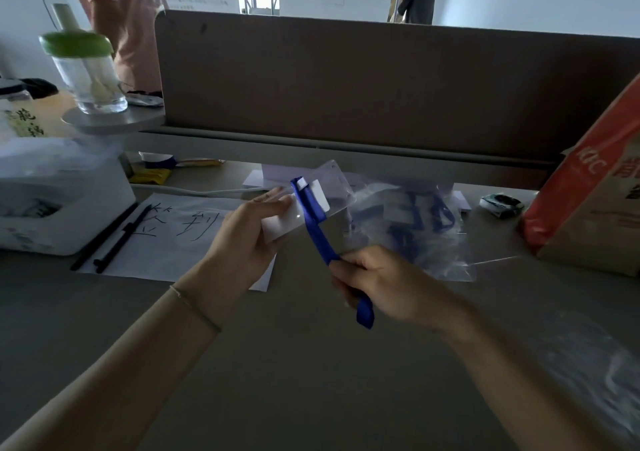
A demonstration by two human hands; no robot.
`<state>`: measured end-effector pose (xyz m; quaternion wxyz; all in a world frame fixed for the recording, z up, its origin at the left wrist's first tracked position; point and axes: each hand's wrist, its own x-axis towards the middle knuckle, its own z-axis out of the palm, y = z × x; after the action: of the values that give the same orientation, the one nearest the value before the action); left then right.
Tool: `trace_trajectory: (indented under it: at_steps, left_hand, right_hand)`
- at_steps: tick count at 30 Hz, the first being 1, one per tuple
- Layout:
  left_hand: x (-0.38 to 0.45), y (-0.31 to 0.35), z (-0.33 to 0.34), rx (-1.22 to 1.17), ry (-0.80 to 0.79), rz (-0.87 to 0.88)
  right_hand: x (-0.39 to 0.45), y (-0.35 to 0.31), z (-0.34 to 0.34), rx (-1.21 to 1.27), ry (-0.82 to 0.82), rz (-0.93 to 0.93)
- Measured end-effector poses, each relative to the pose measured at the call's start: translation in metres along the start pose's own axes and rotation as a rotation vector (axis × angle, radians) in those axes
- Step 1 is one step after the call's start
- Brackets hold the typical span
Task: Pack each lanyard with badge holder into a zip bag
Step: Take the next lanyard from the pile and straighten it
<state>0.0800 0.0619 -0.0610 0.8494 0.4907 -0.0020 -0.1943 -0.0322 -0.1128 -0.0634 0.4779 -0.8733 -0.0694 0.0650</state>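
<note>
My left hand (242, 232) grips a clear badge holder (311, 205) with a white card inside, held above the desk. A blue lanyard (317, 232) runs from the holder's top across its face and down into my right hand (377, 281), which is closed around the folded strap; the strap's end hangs out below the fist. Behind my right hand, on the desk, lie clear zip bags (415, 229) with blue lanyards and badge holders inside them.
A sheet of paper with black writing (166, 236) and two black pens (110, 239) lie at the left. A white box (59, 208) stands further left, an orange-and-brown paper bag (588, 208) at the right. More clear plastic (595, 374) lies at the near right. A brown partition (381, 80) closes the desk's back.
</note>
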Motion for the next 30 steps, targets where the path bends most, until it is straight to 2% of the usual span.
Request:
trace_trajectory:
  at_steps: [4,9,14,17,20,22,26,30]
  left_hand:
    - [-0.008,0.002,0.005,0.017,-0.22,-0.096]
    - [-0.013,0.005,0.003,0.284,-0.5,-0.196]
    - [-0.02,0.01,0.006,0.535,-0.632,-0.207]
    - [-0.021,0.009,0.007,0.829,-0.581,-0.114]
    - [-0.022,0.007,0.012,1.144,-0.483,0.084]
    - [-0.024,0.005,0.015,1.259,-0.42,0.176]
    - [-0.03,-0.001,0.022,1.32,-0.195,0.409]
    - [-0.033,-0.011,0.03,1.149,-0.003,0.619]
  right_hand:
    - [0.003,0.01,-0.009,0.033,-0.033,0.04]
    - [-0.002,0.019,-0.026,0.072,-0.068,0.065]
    - [-0.002,0.022,-0.033,0.119,0.003,0.093]
    - [-0.001,0.018,-0.035,0.106,0.065,0.132]
    - [-0.002,0.013,-0.034,0.094,0.114,0.136]
    - [-0.002,0.009,-0.033,0.091,0.15,0.135]
    - [-0.002,0.004,-0.027,0.138,0.244,0.145]
    - [0.002,0.005,-0.015,0.505,0.328,0.261]
